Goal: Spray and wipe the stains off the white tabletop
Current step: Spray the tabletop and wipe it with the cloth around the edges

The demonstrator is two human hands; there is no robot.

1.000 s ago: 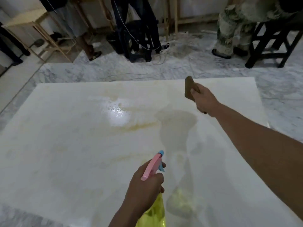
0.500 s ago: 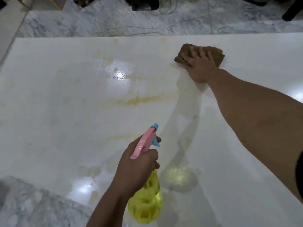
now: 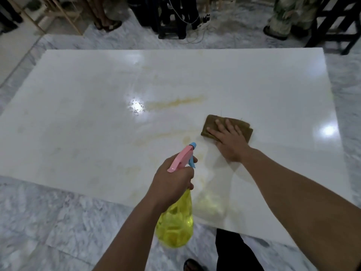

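**Cloth flat on the stained top, bottle held above the near edge**

No brand, label or writing can be read on anything here.

The right hand [image 3: 229, 142] lies palm down on the brown cloth [image 3: 245, 130], fingers straight and spread, pressing it onto the white tabletop [image 3: 78, 114]; the forearm reaches in from the lower right. The cloth sits right of centre, just below and right of the long yellow stain [image 3: 175, 102]. Fainter yellow smears lie near the cloth's left edge.

The left hand [image 3: 172, 179] grips the neck of the spray bottle [image 3: 175, 225], fingers curled round it below the pink head, one finger by the blue trigger. The yellow body hangs over the table's near edge, nozzle pointing away and up towards the stain. Grey marble floor [image 3: 48, 222] surrounds the table; stool legs stand beyond it
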